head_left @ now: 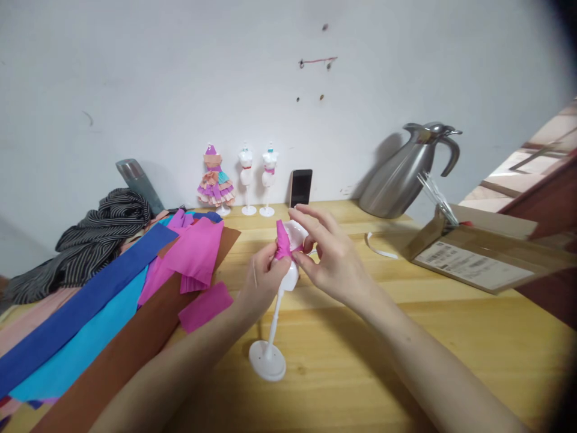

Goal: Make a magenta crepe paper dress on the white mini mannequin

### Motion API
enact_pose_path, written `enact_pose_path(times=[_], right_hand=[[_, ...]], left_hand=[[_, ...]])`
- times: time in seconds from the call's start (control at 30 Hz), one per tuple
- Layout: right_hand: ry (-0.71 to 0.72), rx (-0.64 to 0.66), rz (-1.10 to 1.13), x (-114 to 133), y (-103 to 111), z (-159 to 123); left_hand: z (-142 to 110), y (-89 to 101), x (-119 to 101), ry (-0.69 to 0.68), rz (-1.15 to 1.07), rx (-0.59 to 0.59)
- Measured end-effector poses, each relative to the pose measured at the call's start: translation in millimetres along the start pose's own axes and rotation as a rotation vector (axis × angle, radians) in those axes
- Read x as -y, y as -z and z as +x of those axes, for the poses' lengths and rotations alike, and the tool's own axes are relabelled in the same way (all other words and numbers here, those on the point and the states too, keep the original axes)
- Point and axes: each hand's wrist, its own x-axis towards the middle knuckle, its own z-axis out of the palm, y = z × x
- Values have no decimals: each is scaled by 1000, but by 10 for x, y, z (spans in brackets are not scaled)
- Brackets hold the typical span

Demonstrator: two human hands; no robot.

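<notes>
While you hold a small white plastic dress-form mannequin [290, 280] in front of you, tilted above the yellowish wooden table [478, 328], the head view shows your left hand [262, 278] pinching a bright pink strip of thin material [282, 242] against its side. Your right hand [336, 255] curves loosely around the bust, thumb by the strip; whether its fingertips grip anything, you cannot tell from here. Judging by how it sits, the dressing is at an early stage: pink crosses the chest, the lower torso is bare, and no skirt is on. One mannequin in a multicoloured ruffled dress [215, 189] stands behind, seemingly finished. A white printed label [471, 264] with barcodes marks the brown cardboard box [505, 246], its writing too blurred to read; no brand is legible.
</notes>
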Motion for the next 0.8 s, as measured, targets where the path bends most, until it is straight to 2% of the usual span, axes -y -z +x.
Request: enact_pose_path(times=[0.13, 0.27, 0.57, 0.8], right_hand=[[-23, 17, -52, 26, 40, 0], [-26, 21, -116, 46, 56, -7], [13, 16, -117, 58, 67, -9], [-5, -31, -67, 34, 47, -9]], left_hand=[[4, -15, 24, -14, -71, -3], [9, -41, 44, 47, -176, -16], [-7, -21, 0, 60, -102, -2], [5, -4, -22, 78, -197, 9]])
